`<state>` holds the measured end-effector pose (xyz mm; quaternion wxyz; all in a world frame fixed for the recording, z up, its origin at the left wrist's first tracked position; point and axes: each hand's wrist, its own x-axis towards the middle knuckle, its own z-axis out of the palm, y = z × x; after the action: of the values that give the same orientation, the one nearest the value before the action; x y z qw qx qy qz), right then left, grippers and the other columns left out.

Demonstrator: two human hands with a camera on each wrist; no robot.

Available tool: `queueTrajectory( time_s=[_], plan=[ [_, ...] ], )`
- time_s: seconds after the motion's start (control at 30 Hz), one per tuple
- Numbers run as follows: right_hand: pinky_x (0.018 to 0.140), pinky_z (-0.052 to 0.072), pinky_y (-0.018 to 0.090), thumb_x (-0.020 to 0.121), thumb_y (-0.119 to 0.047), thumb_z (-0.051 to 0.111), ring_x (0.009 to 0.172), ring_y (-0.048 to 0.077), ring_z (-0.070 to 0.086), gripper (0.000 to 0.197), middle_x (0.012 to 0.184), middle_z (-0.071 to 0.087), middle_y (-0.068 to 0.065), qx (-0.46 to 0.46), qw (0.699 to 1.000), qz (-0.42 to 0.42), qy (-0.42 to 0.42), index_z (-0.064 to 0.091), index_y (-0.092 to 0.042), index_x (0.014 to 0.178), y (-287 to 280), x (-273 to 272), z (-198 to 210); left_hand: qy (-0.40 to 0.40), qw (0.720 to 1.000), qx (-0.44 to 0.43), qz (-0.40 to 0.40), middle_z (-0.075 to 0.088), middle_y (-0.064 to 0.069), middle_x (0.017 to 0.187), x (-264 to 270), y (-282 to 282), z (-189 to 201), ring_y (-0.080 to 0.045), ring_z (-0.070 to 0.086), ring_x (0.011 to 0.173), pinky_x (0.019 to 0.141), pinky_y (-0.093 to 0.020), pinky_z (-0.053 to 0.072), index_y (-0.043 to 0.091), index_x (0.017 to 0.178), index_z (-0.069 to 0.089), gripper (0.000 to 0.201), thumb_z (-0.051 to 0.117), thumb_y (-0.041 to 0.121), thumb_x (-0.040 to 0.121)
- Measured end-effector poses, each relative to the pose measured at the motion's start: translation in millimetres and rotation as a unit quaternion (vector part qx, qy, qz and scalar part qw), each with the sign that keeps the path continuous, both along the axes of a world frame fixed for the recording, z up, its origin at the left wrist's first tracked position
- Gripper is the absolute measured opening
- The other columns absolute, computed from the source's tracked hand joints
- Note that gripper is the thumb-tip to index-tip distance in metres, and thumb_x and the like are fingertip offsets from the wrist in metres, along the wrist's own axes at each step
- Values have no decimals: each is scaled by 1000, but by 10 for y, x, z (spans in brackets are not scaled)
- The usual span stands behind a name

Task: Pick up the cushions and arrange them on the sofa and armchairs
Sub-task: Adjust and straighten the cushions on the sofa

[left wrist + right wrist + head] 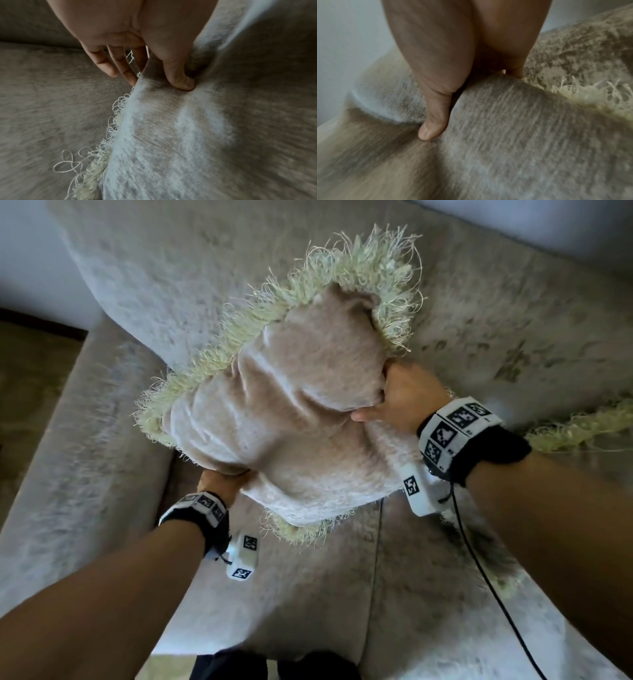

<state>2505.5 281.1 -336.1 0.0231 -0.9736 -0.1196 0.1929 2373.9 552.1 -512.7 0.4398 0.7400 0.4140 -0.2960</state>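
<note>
The cushion is a soft beige, velvety square with a shaggy pale-green fringe round its edges (the fringe is longest and wildest at the corner pointing to 1 o'clock), and its cover is creased where it is squeezed. It is held up in front of the sofa, tilted so its long axis runs from 7 to 1 o'clock, with its far corner close against the backrest; whether it touches the backrest cannot be told. At 9 o'clock from the cushion the sofa's armrest closes that side, while the seat lies open beneath at 6 o'clock. The left hand grips the cushion's lower edge at 7 o'clock, and the left wrist view shows the thumb pressed into the cover and the fingers tucked under the fringed edge. The right hand grips the cushion's side at 3 o'clock, thumb dug into a fold, the other fingers hidden behind the fabric. Farther out at 3 o'clock, the fringe of a second cushion shows on the seat.
</note>
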Motion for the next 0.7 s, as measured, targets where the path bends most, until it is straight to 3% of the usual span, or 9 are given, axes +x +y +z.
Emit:
queueTrajectory(
  time_s=[0.1, 0.2, 0.3, 0.37, 0.47, 0.53, 0.6, 0.7],
  plan=[
    [86, 49, 40, 67, -64, 80, 108, 37, 61, 91, 123, 61, 19, 9, 1000, -24, -3, 54, 0, 125, 2, -32, -22, 16, 1000, 2, -4, 59, -20, 133, -6, 21, 26, -34, 57, 121, 95, -36, 44, -2, 136, 53, 81, 80, 45, 77],
    [101, 42, 44, 66, -64, 80, 120, 37, 53, 100, 131, 54, 20, 10, 999, -50, -20, 47, 4, 133, 9, -131, 60, -1, 1000, 1, -30, 60, -20, 131, -35, 81, 122, -34, 59, 118, 95, -36, 47, -3, 133, 56, 78, 80, 47, 77],
    [103, 37, 45, 68, -63, 79, 122, 37, 46, 98, 133, 48, 20, 8, 995, -90, -42, 44, 3, 131, 10, -282, 170, -28, 998, -10, -51, 66, -16, 121, -48, 192, 310, -29, 62, 105, 86, -31, 45, 2, 124, 66, 70, 81, 47, 72],
    [105, 39, 46, 69, -58, 82, 123, 38, 44, 96, 134, 44, 20, 29, 991, -117, -52, 41, 1, 132, 13, -375, 252, -46, 997, 3, -63, 67, -13, 116, -18, 278, 477, -27, 60, 99, 86, -31, 45, 6, 122, 68, 61, 78, 46, 78],
    [104, 44, 46, 71, -48, 85, 123, 37, 46, 90, 137, 39, 18, 50, 985, -156, -60, 39, -3, 134, 17, -497, 404, -85, 991, 45, -89, 63, -9, 131, 51, 375, 808, -30, 59, 117, 99, -38, 45, 15, 132, 61, 59, 72, 46, 84],
    [103, 47, 46, 76, -45, 82, 123, 37, 48, 83, 141, 38, 17, 39, 983, -172, -60, 39, -4, 134, 15, -587, 527, -126, 984, 54, -110, 60, -2, 136, 114, 387, 1045, -27, 56, 124, 104, -38, 42, 20, 131, 59, 51, 70, 42, 86],
    [103, 48, 46, 80, -45, 77, 126, 37, 49, 80, 145, 37, 17, 27, 982, -180, -44, 39, -3, 137, 4, -693, 649, -167, 974, 53, -144, 61, 2, 134, 189, 358, 1327, -24, 58, 122, 100, -34, 41, 23, 125, 62, 42, 69, 39, 87],
    [103, 48, 44, 85, -50, 69, 127, 36, 51, 80, 147, 44, 19, 11, 981, -194, 13, 38, -2, 142, -35, -898, 790, -214, 950, 61, -220, 62, 4, 133, 258, 308, 1679, -19, 61, 117, 98, -33, 44, 23, 129, 60, 46, 68, 41, 87]
  ],
)
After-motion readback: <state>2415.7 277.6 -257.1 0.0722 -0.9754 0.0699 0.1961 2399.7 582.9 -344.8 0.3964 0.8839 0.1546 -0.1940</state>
